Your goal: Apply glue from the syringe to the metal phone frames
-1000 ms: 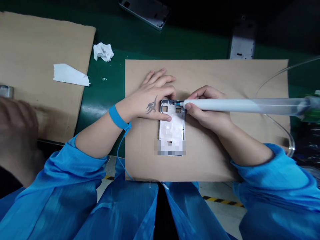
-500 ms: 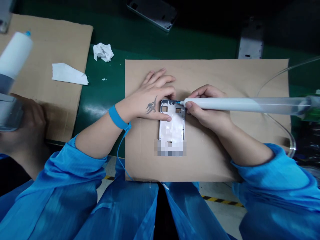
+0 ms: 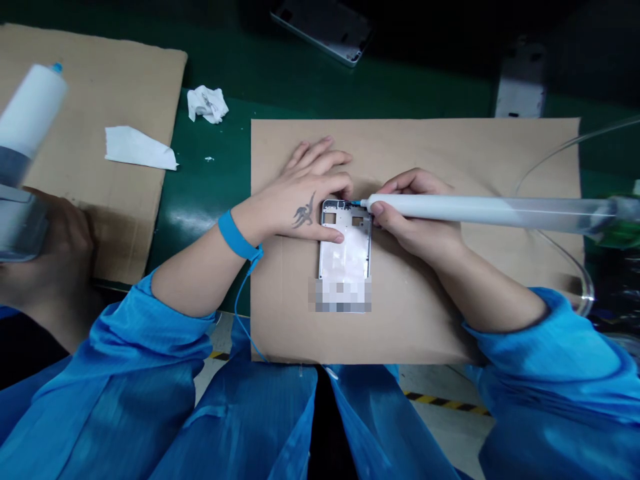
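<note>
A metal phone mid-frame with a white inner plate lies on the tan cardboard sheet, its lower end blurred out. My left hand presses over its upper left corner, with the thumb lying across the plate. My right hand grips a thick white dispensing syringe that runs off to the right. Its thin blue tip sits at the frame's top edge, and I cannot tell whether it touches.
A co-worker's hand at the left holds a white cartridge above a second cardboard sheet. Crumpled tissue and folded white paper lie nearby. Metal frames stand beyond the green bench. A clear tube curves at the right.
The co-worker's hand has risen at the left, and the white cartridge has come into view in it. My hands and the phone frame have barely moved, while the background has drifted slightly to the right.
</note>
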`<state>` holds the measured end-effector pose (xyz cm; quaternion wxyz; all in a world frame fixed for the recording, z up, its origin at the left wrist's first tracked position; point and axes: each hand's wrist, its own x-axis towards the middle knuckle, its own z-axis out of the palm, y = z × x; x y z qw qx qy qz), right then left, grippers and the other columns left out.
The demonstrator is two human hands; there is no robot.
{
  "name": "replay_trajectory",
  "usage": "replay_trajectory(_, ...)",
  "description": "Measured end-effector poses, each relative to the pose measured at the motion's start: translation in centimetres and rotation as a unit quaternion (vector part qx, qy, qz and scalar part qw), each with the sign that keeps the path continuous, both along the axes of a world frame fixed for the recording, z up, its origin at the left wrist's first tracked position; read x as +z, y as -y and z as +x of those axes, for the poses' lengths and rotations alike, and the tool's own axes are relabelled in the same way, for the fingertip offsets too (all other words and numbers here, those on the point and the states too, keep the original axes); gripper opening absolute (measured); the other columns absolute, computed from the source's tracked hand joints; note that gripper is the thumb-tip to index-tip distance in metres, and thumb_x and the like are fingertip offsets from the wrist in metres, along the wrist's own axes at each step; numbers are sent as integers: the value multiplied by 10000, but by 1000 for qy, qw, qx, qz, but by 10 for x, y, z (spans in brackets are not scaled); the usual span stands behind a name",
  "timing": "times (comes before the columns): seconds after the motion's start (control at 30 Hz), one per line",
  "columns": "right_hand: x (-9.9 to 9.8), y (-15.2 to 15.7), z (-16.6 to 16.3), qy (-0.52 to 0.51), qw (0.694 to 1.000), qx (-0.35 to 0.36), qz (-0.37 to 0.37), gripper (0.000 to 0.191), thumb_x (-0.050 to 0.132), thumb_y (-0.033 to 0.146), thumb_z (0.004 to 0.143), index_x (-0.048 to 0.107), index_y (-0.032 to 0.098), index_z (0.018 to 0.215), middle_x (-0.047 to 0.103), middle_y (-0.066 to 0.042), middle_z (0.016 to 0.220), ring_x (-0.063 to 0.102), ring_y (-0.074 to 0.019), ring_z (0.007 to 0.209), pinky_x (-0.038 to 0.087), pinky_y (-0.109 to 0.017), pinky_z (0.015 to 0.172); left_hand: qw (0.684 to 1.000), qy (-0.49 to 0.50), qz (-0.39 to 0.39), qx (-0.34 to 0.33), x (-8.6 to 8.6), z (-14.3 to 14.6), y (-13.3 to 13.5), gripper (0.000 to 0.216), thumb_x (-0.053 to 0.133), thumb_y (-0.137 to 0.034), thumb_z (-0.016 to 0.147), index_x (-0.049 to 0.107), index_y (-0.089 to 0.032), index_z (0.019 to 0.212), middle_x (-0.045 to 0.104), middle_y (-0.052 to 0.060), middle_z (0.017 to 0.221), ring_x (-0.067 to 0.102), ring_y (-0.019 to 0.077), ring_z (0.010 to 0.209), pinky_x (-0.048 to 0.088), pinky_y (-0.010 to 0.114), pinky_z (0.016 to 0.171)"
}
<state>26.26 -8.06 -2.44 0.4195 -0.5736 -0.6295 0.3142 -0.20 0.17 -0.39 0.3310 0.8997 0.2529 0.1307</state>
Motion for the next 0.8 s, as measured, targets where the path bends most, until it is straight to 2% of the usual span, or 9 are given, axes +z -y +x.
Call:
replay_trajectory(0.17, 2, 0, -3, 12, 1000, -3, 7, 391, 912, 622, 870, 740, 280, 951, 773, -20, 834, 707, -202, 675, 548, -357, 581, 1000, 9, -11, 3, -1, 0, 0, 706, 863, -826, 842, 759, -265, 1257, 509, 135, 1752, 186, 539, 1773, 14, 808, 1415)
replay_trajectory(0.4, 6, 1, -5, 29, 1000, 7, 7, 396, 902, 619, 878, 744, 267, 967, 800, -33, 882, 732, -210, 713, 570, -368, 616, 1000, 7, -3, -2, -1, -1, -1, 762, 867, -860, 816, 753, -273, 1289, 504, 140, 1758, 190, 544, 1771, 22, 812, 1416)
replay_trajectory(0.63, 6, 0, -3, 7, 1000, -3, -3, 376, 920, 605, 870, 728, 284, 915, 774, -19, 810, 700, -205, 651, 536, -360, 549, 1000, 1, -5, 0, 2, -1, 0, 769, 846, -881, 828, 750, -262, 1275, 500, 147, 1764, 179, 529, 1779, 18, 805, 1420)
replay_trajectory(0.8, 6, 0, -3, -16, 1000, -5, -1, 436, 931, 675, 847, 720, 296, 888, 755, -13, 758, 689, -207, 622, 513, -348, 493, 1000, -7, 6, 2, 3, -2, 1, 806, 828, -915, 821, 753, -259, 1283, 502, 160, 1767, 189, 530, 1780, 41, 803, 1424)
